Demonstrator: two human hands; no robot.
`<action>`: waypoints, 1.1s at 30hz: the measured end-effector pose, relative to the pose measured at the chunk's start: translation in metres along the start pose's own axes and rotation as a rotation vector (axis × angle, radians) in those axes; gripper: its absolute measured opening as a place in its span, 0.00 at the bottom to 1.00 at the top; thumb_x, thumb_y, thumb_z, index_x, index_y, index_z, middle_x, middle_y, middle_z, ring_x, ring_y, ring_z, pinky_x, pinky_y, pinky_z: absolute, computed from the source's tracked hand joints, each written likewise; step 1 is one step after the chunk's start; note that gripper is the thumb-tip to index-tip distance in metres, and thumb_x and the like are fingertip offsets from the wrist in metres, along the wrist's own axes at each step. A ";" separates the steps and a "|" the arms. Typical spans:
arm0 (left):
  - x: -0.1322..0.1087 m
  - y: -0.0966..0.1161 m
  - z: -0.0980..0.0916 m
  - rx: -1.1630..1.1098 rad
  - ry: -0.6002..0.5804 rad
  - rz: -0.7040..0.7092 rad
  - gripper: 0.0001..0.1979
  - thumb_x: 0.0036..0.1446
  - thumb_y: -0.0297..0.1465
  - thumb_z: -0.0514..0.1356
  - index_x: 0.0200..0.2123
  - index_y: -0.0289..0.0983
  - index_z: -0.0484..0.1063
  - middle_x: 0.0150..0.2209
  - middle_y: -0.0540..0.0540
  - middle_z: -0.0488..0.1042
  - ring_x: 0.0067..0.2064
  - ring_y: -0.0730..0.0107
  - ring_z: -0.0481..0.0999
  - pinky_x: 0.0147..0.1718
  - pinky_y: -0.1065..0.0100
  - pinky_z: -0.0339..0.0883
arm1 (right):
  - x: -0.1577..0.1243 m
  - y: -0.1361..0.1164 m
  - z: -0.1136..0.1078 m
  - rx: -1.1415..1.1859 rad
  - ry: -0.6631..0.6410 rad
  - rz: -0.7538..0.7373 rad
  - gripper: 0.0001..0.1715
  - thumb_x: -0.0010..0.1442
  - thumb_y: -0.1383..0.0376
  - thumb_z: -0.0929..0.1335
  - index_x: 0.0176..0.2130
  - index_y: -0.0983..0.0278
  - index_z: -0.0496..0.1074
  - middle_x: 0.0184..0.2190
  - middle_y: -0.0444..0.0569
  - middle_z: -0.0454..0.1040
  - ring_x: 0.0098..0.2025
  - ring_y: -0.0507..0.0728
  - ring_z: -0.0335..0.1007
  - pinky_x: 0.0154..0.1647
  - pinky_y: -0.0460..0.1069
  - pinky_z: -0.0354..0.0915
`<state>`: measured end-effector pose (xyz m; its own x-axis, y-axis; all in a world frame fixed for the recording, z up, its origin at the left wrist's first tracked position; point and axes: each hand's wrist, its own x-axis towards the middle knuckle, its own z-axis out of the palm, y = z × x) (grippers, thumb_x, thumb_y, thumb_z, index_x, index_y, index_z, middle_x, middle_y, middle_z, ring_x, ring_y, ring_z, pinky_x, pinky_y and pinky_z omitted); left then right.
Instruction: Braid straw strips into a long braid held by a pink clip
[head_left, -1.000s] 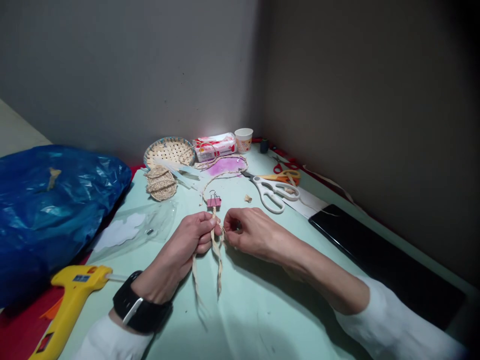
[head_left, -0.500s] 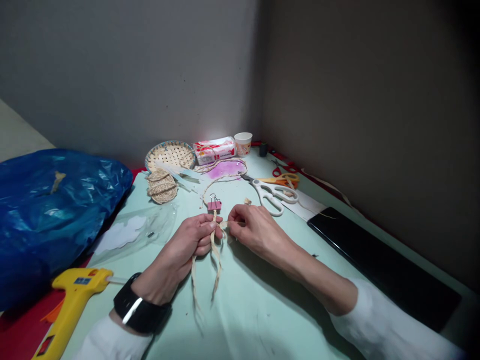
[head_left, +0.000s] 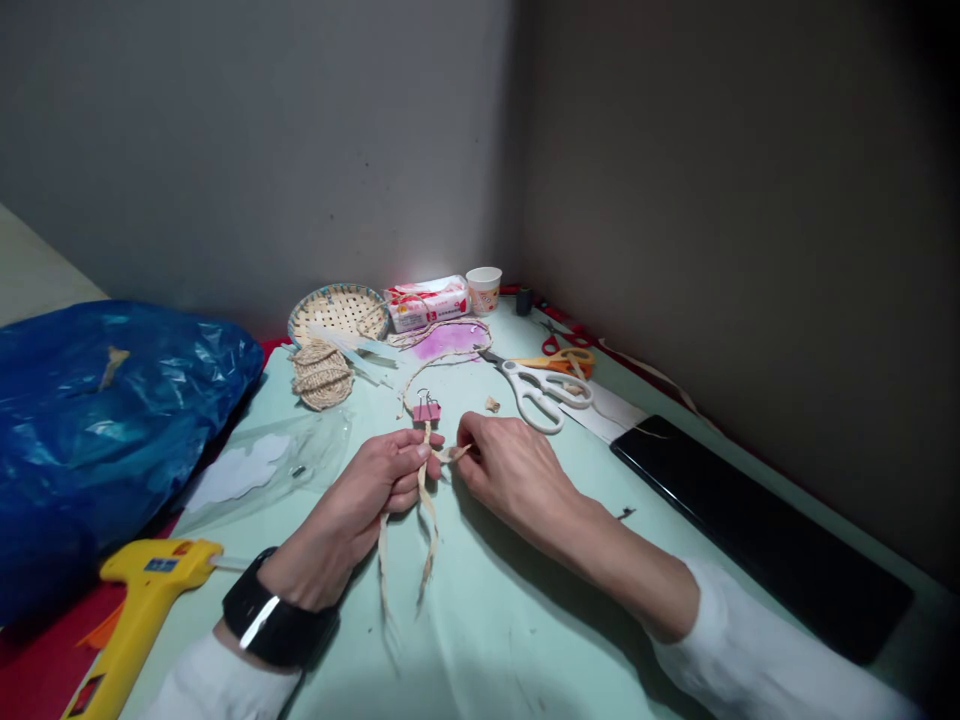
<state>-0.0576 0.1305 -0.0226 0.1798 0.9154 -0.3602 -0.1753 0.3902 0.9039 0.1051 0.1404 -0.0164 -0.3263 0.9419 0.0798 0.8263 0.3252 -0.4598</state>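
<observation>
A pink binder clip (head_left: 427, 412) grips the top of a pale fibre braid (head_left: 427, 436) on the green table cover. Just below the clip, my left hand (head_left: 390, 475) pinches the braid between thumb and fingers, and two loose strands (head_left: 427, 520) hang down from it. My right hand (head_left: 510, 462) is closed on another strand (head_left: 452, 454), which runs sideways from the braid to its fingertips. From behind the clip a thin cord (head_left: 412, 375) curves away toward the back.
White-handled scissors (head_left: 536, 385) lie behind my right hand, near orange scissors (head_left: 574, 358). A black tray (head_left: 757, 530) is at right. A yellow glue gun (head_left: 146, 600), blue plastic bag (head_left: 112, 430), coiled braid (head_left: 322, 375), woven basket (head_left: 337, 310) and paper cup (head_left: 484, 290) stand around.
My right hand has turned slightly, and the strand between it and the braid shows more plainly. My left hand keeps its pinch. The whole view has shifted a little.
</observation>
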 end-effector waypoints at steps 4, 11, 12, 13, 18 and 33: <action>0.001 -0.002 -0.001 0.007 -0.017 0.003 0.06 0.50 0.25 0.63 0.31 0.31 0.68 0.23 0.52 0.67 0.16 0.89 0.46 0.14 0.79 0.36 | 0.001 0.003 0.002 0.230 -0.026 -0.036 0.07 0.56 0.69 0.61 0.31 0.63 0.68 0.25 0.46 0.72 0.27 0.52 0.63 0.27 0.46 0.49; 0.002 -0.003 0.000 0.045 -0.028 0.021 0.06 0.51 0.27 0.63 0.31 0.30 0.70 0.23 0.52 0.67 0.17 0.88 0.45 0.14 0.78 0.35 | 0.004 0.003 0.003 0.267 0.035 0.005 0.09 0.55 0.70 0.62 0.35 0.64 0.71 0.27 0.48 0.74 0.29 0.53 0.64 0.29 0.46 0.51; 0.002 -0.003 0.000 0.049 -0.033 0.023 0.06 0.51 0.27 0.63 0.30 0.30 0.70 0.23 0.53 0.66 0.17 0.88 0.45 0.15 0.78 0.35 | 0.004 0.002 0.004 0.264 0.024 0.001 0.08 0.55 0.69 0.63 0.33 0.64 0.71 0.27 0.48 0.73 0.29 0.53 0.64 0.29 0.46 0.51; 0.002 -0.003 0.000 0.052 -0.039 0.026 0.06 0.51 0.27 0.63 0.30 0.30 0.70 0.22 0.53 0.65 0.17 0.88 0.46 0.15 0.78 0.35 | 0.004 0.002 0.005 0.266 0.009 -0.003 0.07 0.54 0.69 0.63 0.32 0.64 0.71 0.26 0.47 0.73 0.29 0.53 0.64 0.29 0.46 0.51; 0.002 -0.004 -0.001 0.073 -0.055 0.048 0.09 0.52 0.31 0.63 0.26 0.31 0.68 0.23 0.52 0.64 0.17 0.88 0.46 0.15 0.77 0.35 | 0.003 0.002 0.008 0.300 -0.010 -0.018 0.06 0.54 0.65 0.64 0.29 0.63 0.70 0.24 0.46 0.72 0.26 0.52 0.62 0.27 0.46 0.51; 0.002 -0.007 0.009 0.212 0.113 0.095 0.10 0.49 0.32 0.61 0.22 0.37 0.62 0.14 0.60 0.51 0.15 0.84 0.44 0.15 0.75 0.36 | 0.004 0.002 -0.005 0.367 -0.137 -0.056 0.13 0.56 0.58 0.67 0.32 0.65 0.76 0.22 0.45 0.72 0.26 0.52 0.63 0.26 0.45 0.52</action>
<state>-0.0474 0.1285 -0.0275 0.0608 0.9568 -0.2845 0.0225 0.2836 0.9587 0.1077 0.1448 -0.0124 -0.4449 0.8956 0.0058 0.5945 0.3001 -0.7460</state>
